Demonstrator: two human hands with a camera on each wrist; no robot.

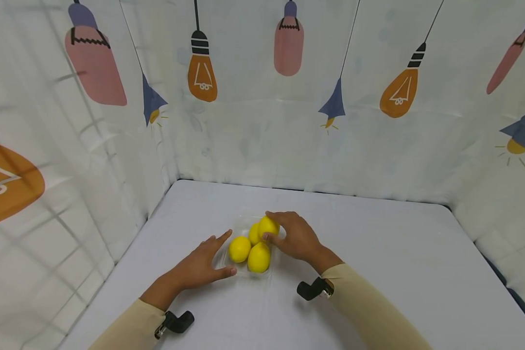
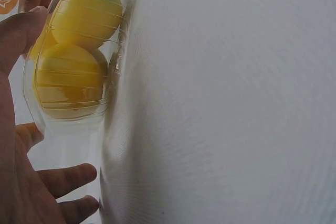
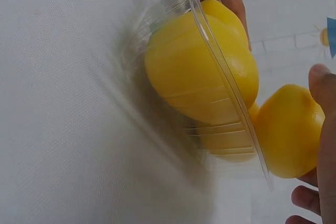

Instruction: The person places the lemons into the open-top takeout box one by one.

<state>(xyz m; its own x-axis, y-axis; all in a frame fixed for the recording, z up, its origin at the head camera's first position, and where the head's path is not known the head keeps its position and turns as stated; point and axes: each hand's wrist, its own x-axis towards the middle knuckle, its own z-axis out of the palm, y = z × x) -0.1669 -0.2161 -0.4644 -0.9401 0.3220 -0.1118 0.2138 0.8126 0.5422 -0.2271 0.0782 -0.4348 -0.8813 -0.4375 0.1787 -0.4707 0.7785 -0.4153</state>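
A clear plastic container [image 1: 269, 273] on the table holds yellow lemons [image 1: 239, 249], seen through its ribbed wall in both wrist views. My right hand [image 1: 296, 236] grips one lemon [image 3: 290, 131] between thumb and fingers. That lemon is above the container's rim [image 3: 231, 85], at its far right side. To the left of the container, my left hand [image 1: 201, 262] is spread, thumb and fingers apart. Its thumb [image 2: 32, 24] lies right at the rim in the left wrist view, while its other fingers [image 2: 68, 179] stretch out past the container's end.
A white-covered table [image 1: 376, 253] extends around the container. Fabric walls with printed lamps and bulbs [image 1: 202, 73] enclose its left, back and right sides. Each wrist wears a black camera mount [image 1: 179, 322], and both sleeves are beige.
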